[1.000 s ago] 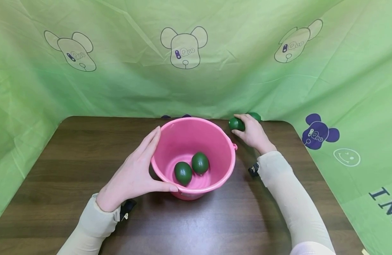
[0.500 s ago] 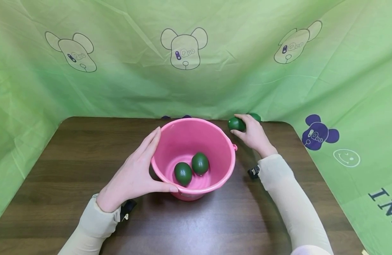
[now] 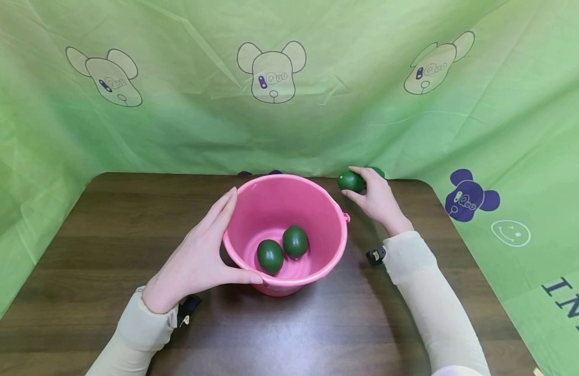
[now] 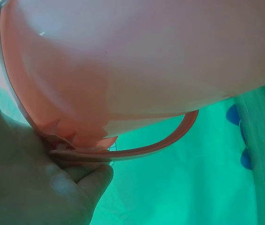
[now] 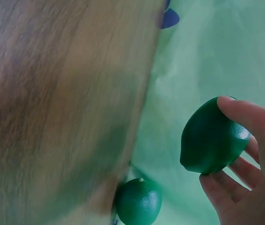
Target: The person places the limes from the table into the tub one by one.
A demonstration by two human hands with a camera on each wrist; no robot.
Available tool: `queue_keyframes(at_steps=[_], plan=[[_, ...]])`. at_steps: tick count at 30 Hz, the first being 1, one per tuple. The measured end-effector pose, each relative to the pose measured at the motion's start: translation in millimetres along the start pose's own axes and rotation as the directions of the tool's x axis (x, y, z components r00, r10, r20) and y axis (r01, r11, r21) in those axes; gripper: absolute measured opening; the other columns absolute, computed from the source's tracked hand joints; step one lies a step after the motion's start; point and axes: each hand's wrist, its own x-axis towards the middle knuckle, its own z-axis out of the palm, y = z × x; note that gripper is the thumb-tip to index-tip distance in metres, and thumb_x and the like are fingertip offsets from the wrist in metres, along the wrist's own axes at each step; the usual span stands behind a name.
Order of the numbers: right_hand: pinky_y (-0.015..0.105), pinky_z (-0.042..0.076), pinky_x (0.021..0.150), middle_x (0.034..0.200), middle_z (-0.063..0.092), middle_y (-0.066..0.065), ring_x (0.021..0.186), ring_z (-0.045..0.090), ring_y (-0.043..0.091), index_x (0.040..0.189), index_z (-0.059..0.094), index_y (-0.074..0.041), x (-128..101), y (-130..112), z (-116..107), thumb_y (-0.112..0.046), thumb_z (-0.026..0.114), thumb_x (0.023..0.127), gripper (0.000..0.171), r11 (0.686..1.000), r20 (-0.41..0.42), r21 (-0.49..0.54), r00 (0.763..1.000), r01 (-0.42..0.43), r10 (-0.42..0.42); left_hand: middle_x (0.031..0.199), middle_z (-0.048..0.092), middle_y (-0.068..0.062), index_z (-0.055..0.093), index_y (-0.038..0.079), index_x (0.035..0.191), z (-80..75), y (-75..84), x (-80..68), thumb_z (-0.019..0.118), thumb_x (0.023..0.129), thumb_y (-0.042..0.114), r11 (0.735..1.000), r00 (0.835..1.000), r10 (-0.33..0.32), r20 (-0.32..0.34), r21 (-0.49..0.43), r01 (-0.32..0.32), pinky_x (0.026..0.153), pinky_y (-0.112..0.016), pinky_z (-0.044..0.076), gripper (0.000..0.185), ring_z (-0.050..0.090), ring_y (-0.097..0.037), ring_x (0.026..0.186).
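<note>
A pink bucket point(image 3: 285, 230) stands on the wooden table, its mouth tilted toward the head camera. Inside lie two dark green limes, a nearer lime point(image 3: 270, 256) and a farther lime point(image 3: 295, 242). My left hand point(image 3: 202, 253) grips the bucket's left rim, thumb in front and fingers behind; the left wrist view shows the bucket's curved handle point(image 4: 155, 146) beside it. At the table's back right, my right hand point(image 3: 376, 198) pinches a green lime point(image 5: 212, 138) between thumb and fingers. Partly hidden behind this hand in the head view is another lime point(image 5: 139, 201), near the table's back edge.
Green cloth point(image 3: 270, 136) with printed bear heads hangs behind and beside the wooden table point(image 3: 106, 230). A handle lug point(image 3: 347, 217) sticks out from the bucket's right rim, close to the right forearm.
My right hand and its lime have shifted very slightly right and up in the head view. The left hand, the bucket and the limes inside stay where they were.
</note>
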Motion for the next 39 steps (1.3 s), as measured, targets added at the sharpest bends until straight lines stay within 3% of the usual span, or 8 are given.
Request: queue_keyframes(at_steps=[13, 39], plan=[[0.05, 0.053, 0.092, 0.134, 0.056, 0.019, 0.116, 0.056, 0.035, 0.143, 0.056, -0.002, -4, -12, -1, -0.016, 0.083, 0.088, 0.062, 0.997, -0.038, 0.07, 0.999, 0.012, -0.01, 0.168, 0.007, 0.012, 0.002, 0.034, 0.164, -0.5, 0.5, 0.5, 0.08, 0.06, 0.08, 1.0, 1.0, 0.002, 0.0, 0.002, -0.002, 0.11, -0.049, 0.039, 0.138, 0.026, -0.019, 0.148], [0.052, 0.05, 0.096, 0.135, 0.057, 0.018, 0.116, 0.057, 0.033, 0.143, 0.057, -0.004, -12, -24, -7, -0.016, 0.083, 0.089, 0.061, 0.991, -0.101, 0.125, 0.994, 0.046, -0.033, 0.168, 0.007, 0.011, 0.003, 0.033, 0.164, -0.4, 0.3, 0.6, 0.08, 0.06, 0.081, 1.0, 1.0, 0.008, -0.001, 0.01, -0.008, 0.11, -0.048, 0.039, 0.138, 0.026, -0.018, 0.148]])
